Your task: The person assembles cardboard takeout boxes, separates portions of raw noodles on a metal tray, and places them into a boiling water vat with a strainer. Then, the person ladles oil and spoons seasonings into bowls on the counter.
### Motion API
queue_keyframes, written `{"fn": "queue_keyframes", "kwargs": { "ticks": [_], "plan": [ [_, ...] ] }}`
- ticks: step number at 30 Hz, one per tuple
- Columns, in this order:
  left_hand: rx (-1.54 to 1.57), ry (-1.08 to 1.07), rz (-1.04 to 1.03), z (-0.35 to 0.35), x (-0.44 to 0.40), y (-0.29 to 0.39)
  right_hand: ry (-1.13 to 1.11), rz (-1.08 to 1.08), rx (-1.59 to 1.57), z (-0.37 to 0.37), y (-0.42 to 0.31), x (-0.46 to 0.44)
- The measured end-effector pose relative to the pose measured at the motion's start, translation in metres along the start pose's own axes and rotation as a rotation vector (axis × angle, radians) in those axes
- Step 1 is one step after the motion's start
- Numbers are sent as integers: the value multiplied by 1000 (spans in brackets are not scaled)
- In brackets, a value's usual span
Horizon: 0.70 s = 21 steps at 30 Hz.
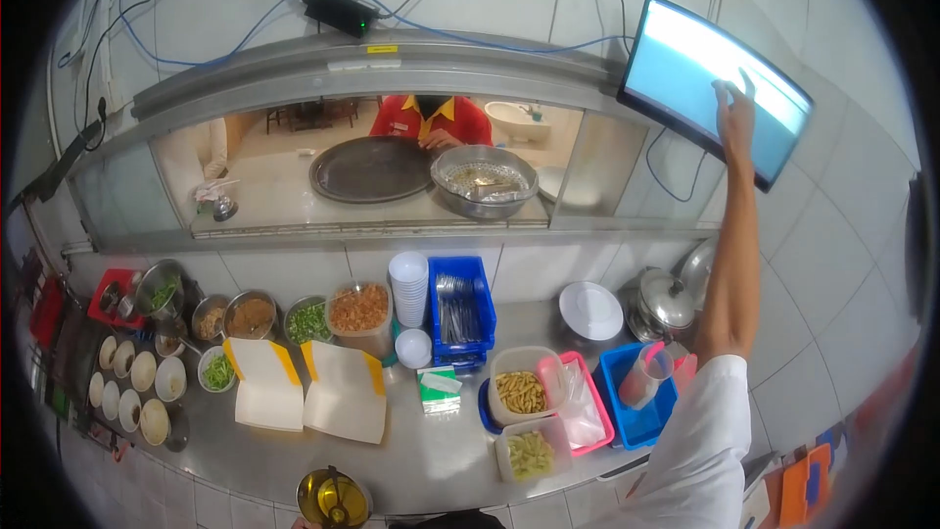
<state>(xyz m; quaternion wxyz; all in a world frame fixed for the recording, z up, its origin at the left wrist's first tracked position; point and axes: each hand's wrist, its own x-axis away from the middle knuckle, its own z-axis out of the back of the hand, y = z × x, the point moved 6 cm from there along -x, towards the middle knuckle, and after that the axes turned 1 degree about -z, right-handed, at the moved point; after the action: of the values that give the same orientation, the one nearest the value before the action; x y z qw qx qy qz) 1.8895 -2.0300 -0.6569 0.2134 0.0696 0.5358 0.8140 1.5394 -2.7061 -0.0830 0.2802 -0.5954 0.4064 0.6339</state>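
My right hand (734, 118) is raised at the wall-mounted screen (720, 78), with a finger stretched out against its bright display. It holds nothing. At the bottom edge, a small part of my left hand (303, 523) shows at the side of a metal bowl (362, 514) of yellow oil. Most of that hand is out of view, but it seems to grip the bowl. A ladle (338, 498) stands in the oil. Just beyond the bowl, two paper boxes (266, 394) with yellow edges lie unfolded on the steel counter.
Along the counter stand several small bowls (142, 370), a tub of brown topping (358, 318), a blue cutlery bin (460, 304) and a blue basket (632, 436). Behind the serving window, a person in red (470, 120) is beside a dark tray (372, 171) and a metal basin (485, 208).
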Motion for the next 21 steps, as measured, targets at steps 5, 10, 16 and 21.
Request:
{"fn": "queue_keyframes", "kwargs": {
  "ticks": [5,10,16,21],
  "plan": [
    [47,16,179,16,16,-33,-203,-385,-514,58,-109,47],
    [172,136,11,51,9,-77,-994,-498,-1162,136,-387,221],
    [-89,115,102,155,-13,-55,-1949,-394,-1713,321,-710,394],
    [-145,224,226,250,-29,-77,-1669,-441,-1804,354,-860,404]
  ]
}}
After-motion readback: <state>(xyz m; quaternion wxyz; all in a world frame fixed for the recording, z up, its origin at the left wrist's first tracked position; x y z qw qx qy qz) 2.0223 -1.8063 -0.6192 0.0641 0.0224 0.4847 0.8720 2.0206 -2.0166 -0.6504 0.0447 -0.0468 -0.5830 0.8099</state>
